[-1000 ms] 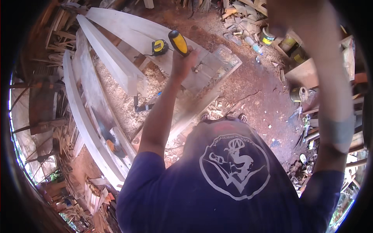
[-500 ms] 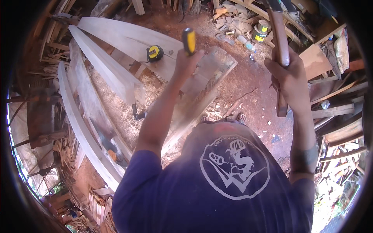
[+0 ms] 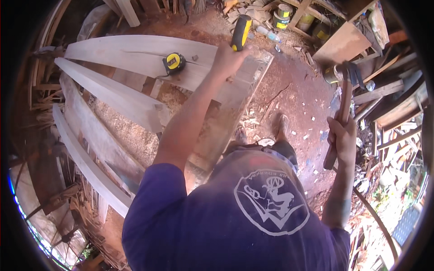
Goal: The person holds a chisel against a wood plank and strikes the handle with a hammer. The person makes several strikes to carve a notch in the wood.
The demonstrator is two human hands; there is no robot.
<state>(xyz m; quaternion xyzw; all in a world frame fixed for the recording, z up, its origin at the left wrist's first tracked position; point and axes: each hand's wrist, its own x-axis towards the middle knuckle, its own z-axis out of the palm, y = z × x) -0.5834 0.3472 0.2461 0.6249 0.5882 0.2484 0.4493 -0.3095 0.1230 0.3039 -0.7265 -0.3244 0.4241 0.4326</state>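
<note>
My left hand (image 3: 226,62) is closed round a chisel (image 3: 242,31), its yellow-and-black handle standing up; the blade is hidden below the fist. That hand is over the right end of a wide pale plank (image 3: 135,49). Out to the right, my right hand (image 3: 342,135) grips a hammer (image 3: 346,101) by its brown wooden handle, with the dark head pointing up and away from me. A yellow-and-black tape measure (image 3: 174,63) lies on the plank, left of my left hand.
Shaped timbers, one a long pale beam (image 3: 108,90) and one a curved strip (image 3: 86,153), lie to the left among shavings. Cans (image 3: 281,20) and a plastic bottle (image 3: 267,34) stand or lie at the back. Scrap wood (image 3: 382,92) is piled at right; wood chips dot the red floor (image 3: 298,99).
My right hand has come down and nearer to me with the hammer, whose head now shows. My left hand keeps the chisel over the plank. The whole view has shifted.
</note>
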